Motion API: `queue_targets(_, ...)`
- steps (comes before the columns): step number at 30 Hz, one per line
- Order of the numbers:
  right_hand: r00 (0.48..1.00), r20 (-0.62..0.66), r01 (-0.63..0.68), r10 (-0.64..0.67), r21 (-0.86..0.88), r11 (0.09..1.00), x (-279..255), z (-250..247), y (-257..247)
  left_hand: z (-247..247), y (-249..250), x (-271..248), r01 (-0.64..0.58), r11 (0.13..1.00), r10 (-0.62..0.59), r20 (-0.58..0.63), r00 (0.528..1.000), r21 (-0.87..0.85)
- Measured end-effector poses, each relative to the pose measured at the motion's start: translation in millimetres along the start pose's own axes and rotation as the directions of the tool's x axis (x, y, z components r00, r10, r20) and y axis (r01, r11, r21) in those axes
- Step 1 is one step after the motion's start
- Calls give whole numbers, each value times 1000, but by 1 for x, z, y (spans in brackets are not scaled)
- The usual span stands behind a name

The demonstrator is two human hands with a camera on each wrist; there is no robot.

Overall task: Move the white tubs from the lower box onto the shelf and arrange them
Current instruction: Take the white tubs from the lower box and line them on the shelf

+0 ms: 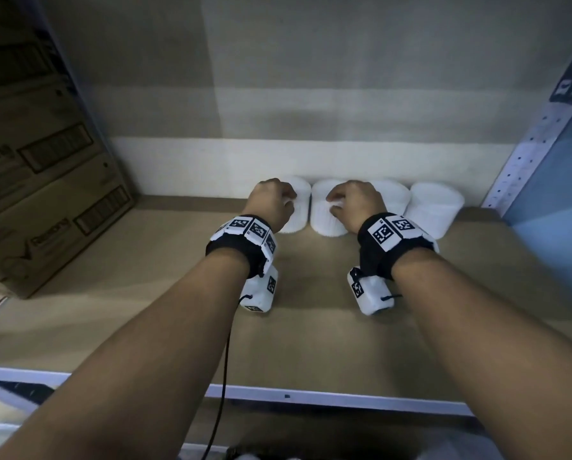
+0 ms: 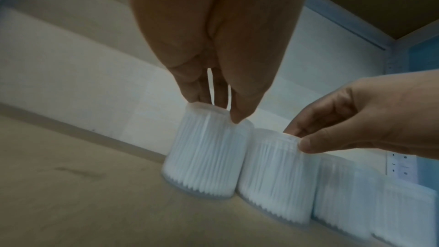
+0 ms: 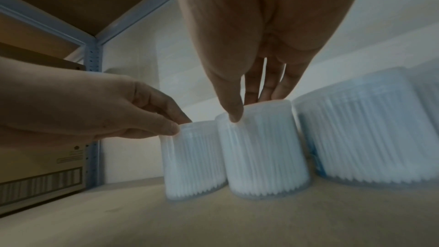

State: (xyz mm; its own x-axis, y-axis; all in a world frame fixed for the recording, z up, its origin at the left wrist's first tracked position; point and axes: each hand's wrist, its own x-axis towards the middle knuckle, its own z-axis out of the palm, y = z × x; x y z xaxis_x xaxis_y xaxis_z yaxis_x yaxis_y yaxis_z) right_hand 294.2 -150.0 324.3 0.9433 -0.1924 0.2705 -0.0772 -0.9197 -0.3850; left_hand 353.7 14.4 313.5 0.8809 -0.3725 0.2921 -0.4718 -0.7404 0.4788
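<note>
Shelf [image 1: 145,327] board bare across centre and lower frame: open approach from the front edge. Cardboard box [image 1: 39,180] blocks the left side. Row of four white tubs [image 1: 434,207] touching along the back wall; right upright [image 1: 523,151] closes that end.

tubs: four white ribbed cotton-swab tubs [image 1: 432,207]
pose: upright, touching in a row
place: set at the back of the shelf [image 1: 311,327]
</note>
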Motion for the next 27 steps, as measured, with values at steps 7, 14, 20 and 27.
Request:
queue_targets(7, 1000, 23, -15, 15, 15, 1000, 6, 1, 6, 3, 1, 1, -33, 999, 33, 5, 999, 9)
queue_targets(14, 985, 171, -2, -4, 39, 999, -26, -14, 4, -16, 13, -23, -29, 999, 32, 120, 992, -26)
queue_targets(20, 968, 236, -91, 84, 16, 996, -92, -34, 14, -40, 41, -82, -72, 997, 74, 191, 979, -20)
queue_targets(27, 970, 214, -118, 114, 5, 993, -172, -51, 8, -43, 71, -162, -112, 992, 88, 344, 935, 51)
